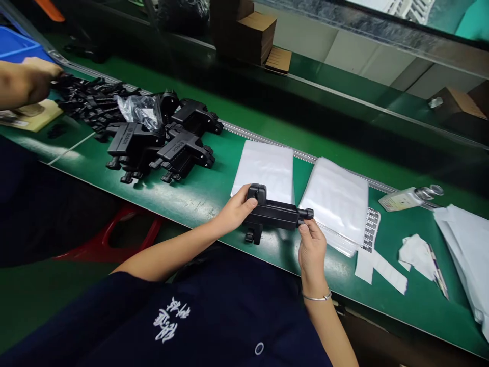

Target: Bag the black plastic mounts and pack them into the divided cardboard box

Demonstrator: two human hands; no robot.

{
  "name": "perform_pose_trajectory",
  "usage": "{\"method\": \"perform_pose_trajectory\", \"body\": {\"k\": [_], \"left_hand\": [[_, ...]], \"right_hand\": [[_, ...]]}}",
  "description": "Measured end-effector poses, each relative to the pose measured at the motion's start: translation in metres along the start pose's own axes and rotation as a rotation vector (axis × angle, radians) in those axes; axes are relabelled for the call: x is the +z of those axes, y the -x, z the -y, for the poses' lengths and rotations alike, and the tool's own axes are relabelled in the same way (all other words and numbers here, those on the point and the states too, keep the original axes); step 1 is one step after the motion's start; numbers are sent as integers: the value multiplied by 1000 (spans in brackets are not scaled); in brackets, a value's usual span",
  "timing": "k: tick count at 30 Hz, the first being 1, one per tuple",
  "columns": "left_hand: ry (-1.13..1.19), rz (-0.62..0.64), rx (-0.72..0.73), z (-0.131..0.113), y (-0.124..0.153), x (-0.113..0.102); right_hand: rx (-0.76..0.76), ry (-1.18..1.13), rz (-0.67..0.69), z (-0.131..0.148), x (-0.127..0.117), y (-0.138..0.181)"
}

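Grip looks sound: left hand point(234, 211) clasps the mount point(277, 214) by its head, right hand point(311, 244) pinches its knob point(306, 213); holding it level over the bench point(198, 191) should avoid slips.

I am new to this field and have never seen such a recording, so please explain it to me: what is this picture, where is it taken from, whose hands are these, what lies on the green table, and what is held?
There is no machine here: a person works with two bare hands. The one picture comes from a camera worn on that person's head, looking forward and down. The left hand and the right hand together hold one black plastic part over the near side of the green table. The right fingers pinch its small end knob. On the table lie a pile of similar black parts, two stacks of white bags, a strip of labels and a small bottle. At the far left, another person's hand touches more black pieces.
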State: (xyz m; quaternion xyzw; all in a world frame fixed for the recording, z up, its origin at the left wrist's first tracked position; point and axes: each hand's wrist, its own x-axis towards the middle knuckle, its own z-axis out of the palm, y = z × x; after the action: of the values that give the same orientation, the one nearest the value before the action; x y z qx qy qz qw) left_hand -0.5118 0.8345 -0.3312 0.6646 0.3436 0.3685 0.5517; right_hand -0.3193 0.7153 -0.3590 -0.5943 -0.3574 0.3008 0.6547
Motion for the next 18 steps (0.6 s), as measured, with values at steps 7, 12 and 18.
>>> {"method": "perform_pose_trajectory", "body": {"k": [7,12,18], "left_hand": [[-221,88,246,-12,7,5],[-27,-52,114,-6,3,7],[115,-84,132,-1,3,7]], "right_hand": [[167,-108,-68,-13,8,-8],[62,-83,-11,-9,6,-5],[1,82,29,-2,-1,-9]]}}
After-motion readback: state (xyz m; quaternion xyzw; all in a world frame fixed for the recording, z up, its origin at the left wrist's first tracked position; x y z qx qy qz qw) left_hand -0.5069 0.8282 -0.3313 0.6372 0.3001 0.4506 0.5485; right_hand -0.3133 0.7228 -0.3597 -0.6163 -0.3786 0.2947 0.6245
